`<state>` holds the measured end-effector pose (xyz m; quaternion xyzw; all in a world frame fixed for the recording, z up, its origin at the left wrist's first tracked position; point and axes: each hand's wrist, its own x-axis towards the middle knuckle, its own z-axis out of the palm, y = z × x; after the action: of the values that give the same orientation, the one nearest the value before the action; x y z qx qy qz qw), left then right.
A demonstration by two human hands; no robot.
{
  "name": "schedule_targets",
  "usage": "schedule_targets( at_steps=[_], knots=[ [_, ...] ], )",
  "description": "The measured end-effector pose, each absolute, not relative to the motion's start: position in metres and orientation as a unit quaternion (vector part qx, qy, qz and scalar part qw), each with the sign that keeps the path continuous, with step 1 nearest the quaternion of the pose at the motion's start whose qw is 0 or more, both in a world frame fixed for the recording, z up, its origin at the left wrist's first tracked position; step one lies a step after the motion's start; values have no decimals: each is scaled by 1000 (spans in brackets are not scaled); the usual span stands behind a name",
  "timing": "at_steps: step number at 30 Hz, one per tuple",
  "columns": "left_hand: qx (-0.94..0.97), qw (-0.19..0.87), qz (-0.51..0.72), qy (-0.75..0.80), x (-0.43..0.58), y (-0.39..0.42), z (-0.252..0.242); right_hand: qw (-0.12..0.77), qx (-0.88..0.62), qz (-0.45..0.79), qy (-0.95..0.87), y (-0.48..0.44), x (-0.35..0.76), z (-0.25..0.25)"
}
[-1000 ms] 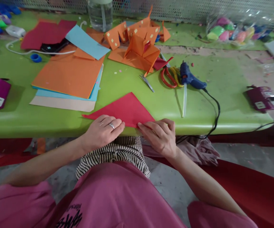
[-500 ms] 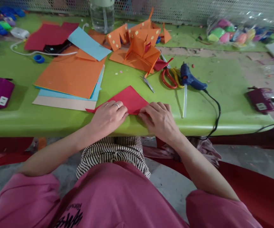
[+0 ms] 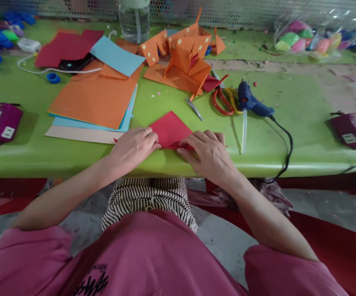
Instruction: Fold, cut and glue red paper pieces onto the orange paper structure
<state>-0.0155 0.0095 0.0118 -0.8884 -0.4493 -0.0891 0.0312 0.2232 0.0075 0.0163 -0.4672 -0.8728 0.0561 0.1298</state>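
Note:
A folded red sheet of paper [image 3: 171, 129] lies near the table's front edge, its peak pointing away from me. My left hand [image 3: 134, 146], with a ring on one finger, presses on its left part, fingers curled and held together. On its lower right edge, my right hand [image 3: 204, 150] pinches the paper between thumb and fingers. Both hands hide the paper's side corners; small red tips show beyond them. Just past the paper lies a small pointed metal blade [image 3: 194, 109]. Folded orange paper pieces [image 3: 185, 68] stand farther back.
Stacked coloured sheets [image 3: 93, 100] lie at left, near a purple box [image 3: 0, 123]. Red-handled scissors [image 3: 222, 102] and a blue glue gun [image 3: 253, 100] with a trailing cord lie at right. A clear bottle [image 3: 134, 22] stands behind; another purple box [image 3: 352, 129] sits far right.
My left hand has slid left along the red paper, uncovering more of its middle. My right hand stays at the lower right edge. The view has shifted slightly.

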Motion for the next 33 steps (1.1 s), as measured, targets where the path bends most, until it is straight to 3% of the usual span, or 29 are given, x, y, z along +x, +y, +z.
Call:
schedule_targets(
  at_steps=[12,23,33],
  knots=[
    [-892,64,-136,-426,-22,-4,6,175,-462,76,-866,10,230,8],
    [-860,-35,-130,-493,-33,11,6,116,-509,54,-851,18,238,9],
    [-843,23,-108,-527,-34,5,13,69,-544,134,-825,28,247,20]
  ],
)
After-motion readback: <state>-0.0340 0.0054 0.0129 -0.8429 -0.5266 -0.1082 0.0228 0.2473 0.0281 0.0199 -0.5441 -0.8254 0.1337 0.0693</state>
